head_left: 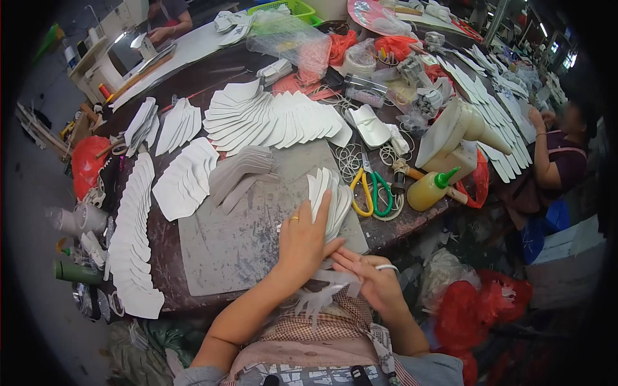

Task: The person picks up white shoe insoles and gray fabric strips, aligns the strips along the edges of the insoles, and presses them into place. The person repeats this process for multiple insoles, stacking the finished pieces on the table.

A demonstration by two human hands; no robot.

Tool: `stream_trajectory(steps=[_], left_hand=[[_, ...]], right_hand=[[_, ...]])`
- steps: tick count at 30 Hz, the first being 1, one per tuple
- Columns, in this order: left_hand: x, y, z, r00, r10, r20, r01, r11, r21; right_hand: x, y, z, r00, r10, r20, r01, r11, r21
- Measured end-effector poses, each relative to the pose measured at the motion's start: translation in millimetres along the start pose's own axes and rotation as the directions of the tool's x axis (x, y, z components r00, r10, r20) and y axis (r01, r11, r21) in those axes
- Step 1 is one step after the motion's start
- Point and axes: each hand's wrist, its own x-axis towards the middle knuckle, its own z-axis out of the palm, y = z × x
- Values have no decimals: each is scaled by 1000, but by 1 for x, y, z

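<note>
My left hand [302,241], with a gold ring on one finger, grips a fanned stack of white cut pieces [331,199] standing on edge on the grey work mat [238,244]. My right hand [370,276] sits just below it at the table's front edge, fingers pinching thin white strips [322,297] that hang over my lap. A white rubber band lies around my right fingers.
Rows of white cut pieces [270,119] fan across the dark table [168,248]. Scissors with yellow and green handles [372,190], rubber bands, a yellow glue bottle [432,188] and a white jug [454,138] lie to the right. Another person [560,151] works at far right.
</note>
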Motion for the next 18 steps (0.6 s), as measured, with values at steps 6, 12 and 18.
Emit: stream_trajectory(steps=[6, 12, 18], left_hand=[[-1, -15, -18, 998, -56, 18, 59, 954, -295], [5, -50, -47, 988, 6, 153, 99, 737, -669], [-27, -120, -70, 869, -68, 490, 494, 134, -859]], right_hand=[[31, 0, 18, 981, 171, -87, -147, 962, 231], [51, -8, 46, 993, 119, 0, -117, 980, 161], [64, 7, 89, 960, 230, 162, -264, 935, 238]])
